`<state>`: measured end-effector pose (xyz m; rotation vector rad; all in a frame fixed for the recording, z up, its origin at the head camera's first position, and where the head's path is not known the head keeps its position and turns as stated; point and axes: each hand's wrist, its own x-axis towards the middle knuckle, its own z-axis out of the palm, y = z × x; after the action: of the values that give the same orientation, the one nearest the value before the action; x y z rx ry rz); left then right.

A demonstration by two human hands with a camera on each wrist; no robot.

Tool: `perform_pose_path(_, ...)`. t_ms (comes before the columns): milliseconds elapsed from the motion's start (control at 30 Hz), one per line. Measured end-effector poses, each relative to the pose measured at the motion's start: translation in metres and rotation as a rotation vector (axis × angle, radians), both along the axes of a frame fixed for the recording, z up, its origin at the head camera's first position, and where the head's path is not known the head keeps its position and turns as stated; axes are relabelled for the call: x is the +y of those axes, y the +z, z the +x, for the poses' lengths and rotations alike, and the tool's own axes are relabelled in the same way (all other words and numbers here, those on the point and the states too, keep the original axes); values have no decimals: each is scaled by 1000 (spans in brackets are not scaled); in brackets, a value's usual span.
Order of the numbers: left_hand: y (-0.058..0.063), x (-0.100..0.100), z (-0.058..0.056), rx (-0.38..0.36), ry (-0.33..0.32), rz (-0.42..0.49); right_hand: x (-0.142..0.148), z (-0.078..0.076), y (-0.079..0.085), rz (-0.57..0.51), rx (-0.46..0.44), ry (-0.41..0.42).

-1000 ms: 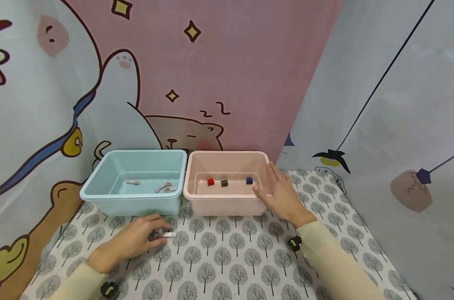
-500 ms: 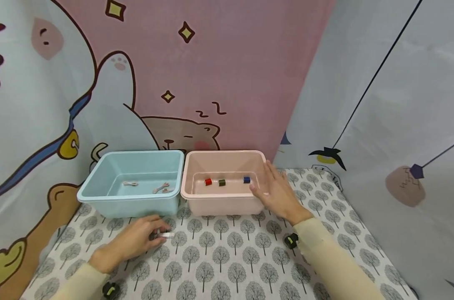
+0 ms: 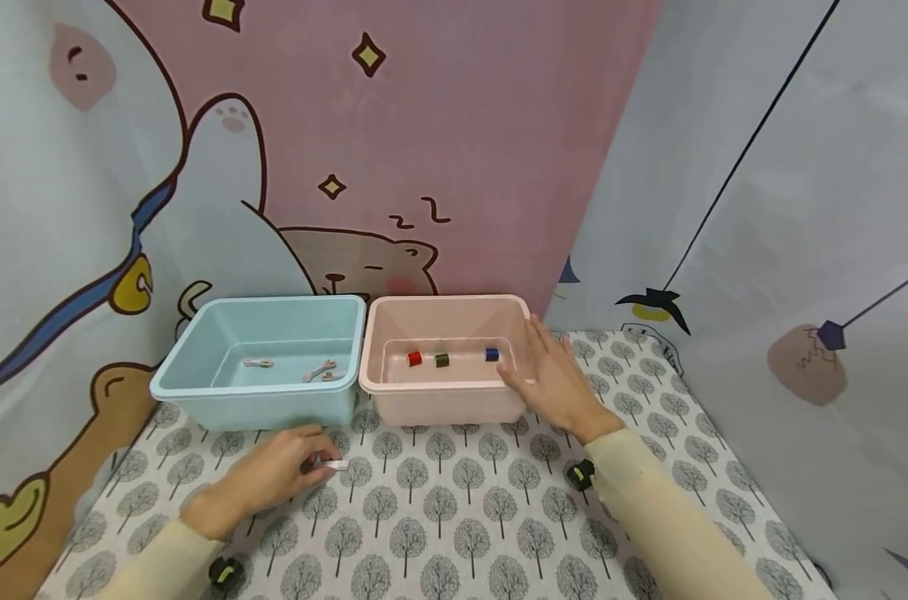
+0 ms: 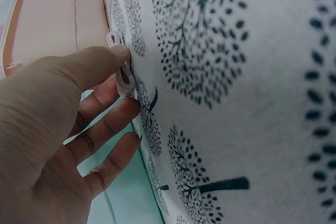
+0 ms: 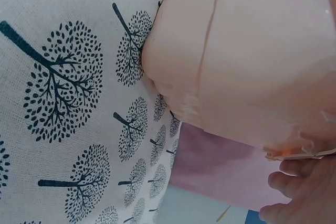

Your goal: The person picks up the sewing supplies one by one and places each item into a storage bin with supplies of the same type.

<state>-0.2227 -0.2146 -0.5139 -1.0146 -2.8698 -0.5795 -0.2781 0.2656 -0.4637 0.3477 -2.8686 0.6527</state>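
Observation:
My left hand is low over the cloth in front of the blue bin. Its thumb and index finger pinch a small pale pink strip with narrow loops in it; one end pokes out past the fingertips in the head view. On the right, my other hand rests at the corner of the pink bin, thumb over the front rim and fingers extended along the right side. Inside that bin lie a red cylinder, a green cylinder and a blue cylinder.
Beside the pink bin stands the blue bin, with several pale pink strips on its floor. Both bins sit near the back of a tree-print cloth. A printed curtain rises close behind them.
The thumb and index finger of my left hand have drawn closer together round the pale pink strip. My right hand keeps its place on the pink bin. The head view has shifted slightly.

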Motion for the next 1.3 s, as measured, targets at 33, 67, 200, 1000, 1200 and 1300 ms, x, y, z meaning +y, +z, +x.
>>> perform_pose_path(33,0,0,-1,-5,-6,4,0,0,0,-2,-4,-2)
perform_pose_path(67,0,0,-1,-12,-12,8,0,0,0,-7,-8,-3)
perform_pose_path(200,0,-1,-4,-15,-17,24,1,0,0,-12,-14,-5)
perform_pose_path(1000,36,19,0,163,-93,115,-1,-1,2,-12,4,-4)
perform_pose_path(1200,51,22,2,177,-90,105,-1,0,1,-24,8,-2)
perform_pose_path(1300,54,23,2,203,-92,105,-1,0,0,-27,8,-1)
